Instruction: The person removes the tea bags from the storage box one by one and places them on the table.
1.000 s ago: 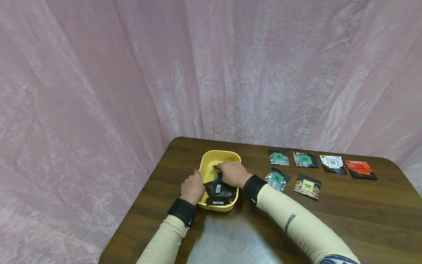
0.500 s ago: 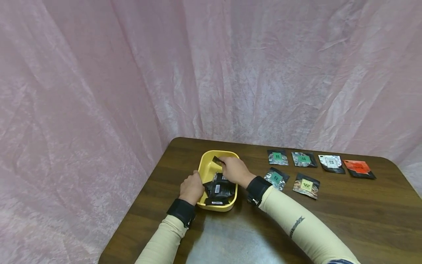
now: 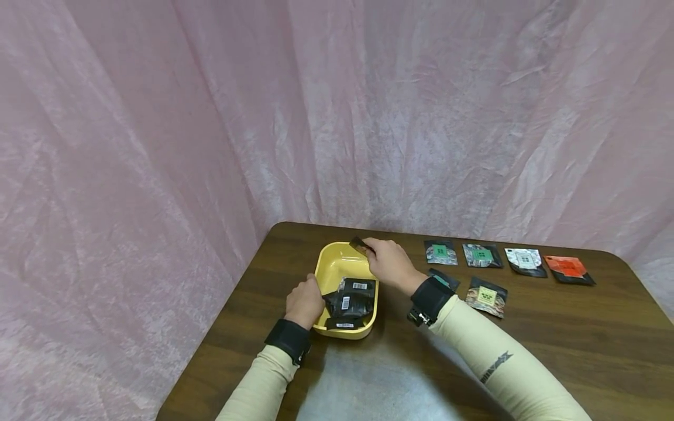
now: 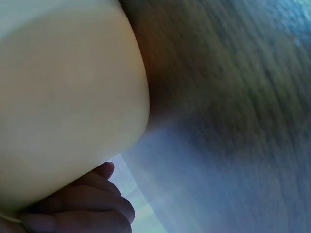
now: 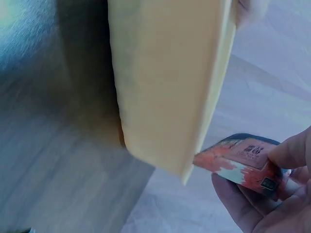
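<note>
A yellow tray (image 3: 329, 266) sits on the dark wooden table (image 3: 553, 339) and holds several black packets (image 3: 350, 301). My left hand (image 3: 304, 302) grips the tray's left rim; in the left wrist view its curled fingers (image 4: 92, 201) press the tray's outer wall (image 4: 63, 97). My right hand (image 3: 388, 263) is raised over the tray's far right corner and pinches a small packet (image 3: 360, 245). The right wrist view shows that packet (image 5: 243, 160) as orange-red and white with a dark edge, held between thumb and fingers beside the tray (image 5: 165, 82).
Several flat packets lie in rows on the table right of the tray: green-labelled ones (image 3: 439, 252) (image 3: 480, 255), a white one (image 3: 523, 261), an orange one (image 3: 568, 268) and a yellow-labelled one (image 3: 487, 296). Pink cloth (image 3: 210, 117) hangs behind and to the left.
My right hand has lifted a small packet out of the tray, moving up and toward the far right corner. The left hand has stayed on the rim.
</note>
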The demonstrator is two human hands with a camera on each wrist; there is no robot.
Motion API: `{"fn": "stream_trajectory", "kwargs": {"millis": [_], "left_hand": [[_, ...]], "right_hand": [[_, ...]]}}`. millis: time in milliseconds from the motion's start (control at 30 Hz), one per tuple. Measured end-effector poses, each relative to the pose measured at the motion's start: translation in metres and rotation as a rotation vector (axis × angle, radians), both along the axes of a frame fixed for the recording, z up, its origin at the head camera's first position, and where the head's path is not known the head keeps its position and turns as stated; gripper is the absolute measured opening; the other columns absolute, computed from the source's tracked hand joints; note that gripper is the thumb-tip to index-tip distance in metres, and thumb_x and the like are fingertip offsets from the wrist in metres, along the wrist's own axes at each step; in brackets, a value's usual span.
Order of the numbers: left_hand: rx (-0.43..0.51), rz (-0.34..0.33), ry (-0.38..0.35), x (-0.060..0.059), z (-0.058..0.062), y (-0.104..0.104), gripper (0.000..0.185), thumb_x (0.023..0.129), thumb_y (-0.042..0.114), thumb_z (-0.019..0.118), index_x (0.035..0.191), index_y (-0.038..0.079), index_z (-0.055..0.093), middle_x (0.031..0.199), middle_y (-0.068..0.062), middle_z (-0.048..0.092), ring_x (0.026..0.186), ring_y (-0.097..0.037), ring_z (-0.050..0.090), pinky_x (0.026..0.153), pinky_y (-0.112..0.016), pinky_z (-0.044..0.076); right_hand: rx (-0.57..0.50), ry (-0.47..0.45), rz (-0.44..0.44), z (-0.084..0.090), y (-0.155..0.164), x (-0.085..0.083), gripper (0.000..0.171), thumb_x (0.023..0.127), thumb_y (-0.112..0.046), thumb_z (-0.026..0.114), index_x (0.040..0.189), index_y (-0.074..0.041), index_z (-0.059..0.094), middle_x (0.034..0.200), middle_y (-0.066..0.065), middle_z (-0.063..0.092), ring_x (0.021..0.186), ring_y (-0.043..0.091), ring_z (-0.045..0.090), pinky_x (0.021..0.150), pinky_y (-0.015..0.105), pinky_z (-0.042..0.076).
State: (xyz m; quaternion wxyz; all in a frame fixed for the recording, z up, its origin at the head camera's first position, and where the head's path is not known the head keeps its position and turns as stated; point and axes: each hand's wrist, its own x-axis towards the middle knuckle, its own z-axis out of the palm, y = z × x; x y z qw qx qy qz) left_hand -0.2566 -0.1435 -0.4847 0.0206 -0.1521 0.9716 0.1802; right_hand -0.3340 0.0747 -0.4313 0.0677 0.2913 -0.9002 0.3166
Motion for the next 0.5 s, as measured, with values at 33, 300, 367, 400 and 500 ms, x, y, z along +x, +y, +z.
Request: {"fn": "stream_trajectory", "kwargs": {"millis": [33,300,367,400,500], "left_hand": [[0.001,0.001,-0.005,0.000,0.000,0.000,0.038,0.092,0.010,0.076,0.124,0.000,0.058,0.099,-0.018,0.072,0.084,-0.030,0.070,0.076,-0.049,0.058],[-0.001,0.006,-0.013,-0.001,-0.002,-0.001,0.038,0.093,0.009,0.074,0.126,0.000,0.058,0.099,-0.018,0.072,0.083,-0.029,0.068,0.076,-0.048,0.058],[0.006,0.004,-0.016,-0.001,-0.002,-0.001,0.038,0.093,0.009,0.074,0.126,0.000,0.058,0.100,-0.018,0.071,0.083,-0.029,0.068,0.076,-0.049,0.058],[0.010,0.005,-0.019,-0.001,-0.002,-0.001,0.038,0.093,0.009,0.074,0.127,0.000,0.058,0.100,-0.018,0.071,0.083,-0.029,0.068,0.076,-0.049,0.058],[0.014,0.007,-0.018,-0.001,0.000,-0.001,0.038,0.093,0.009,0.074,0.126,0.000,0.058,0.100,-0.018,0.071,0.084,-0.030,0.069,0.077,-0.049,0.058]], "right_hand": [[-0.010,0.002,-0.007,0.002,0.003,0.001,0.030,0.107,-0.010,0.056,0.133,-0.005,0.070,0.108,0.013,0.080,0.066,0.013,0.059,0.061,0.029,0.044],[-0.107,-0.022,-0.051,0.012,0.034,0.005,0.027,0.109,-0.012,0.054,0.129,-0.008,0.072,0.092,0.011,0.074,0.056,0.014,0.051,0.058,0.030,0.039],[-0.100,-0.016,-0.077,0.011,0.044,0.005,0.028,0.109,-0.012,0.054,0.131,-0.007,0.071,0.093,0.011,0.075,0.058,0.014,0.053,0.059,0.029,0.041],[-0.096,-0.021,-0.087,0.011,0.049,0.006,0.028,0.109,-0.012,0.053,0.131,-0.007,0.071,0.093,0.013,0.075,0.058,0.015,0.054,0.058,0.030,0.041],[-0.080,-0.023,-0.123,0.012,0.068,0.008,0.030,0.109,-0.012,0.053,0.133,-0.004,0.070,0.101,0.017,0.077,0.062,0.017,0.058,0.061,0.032,0.044]]}}
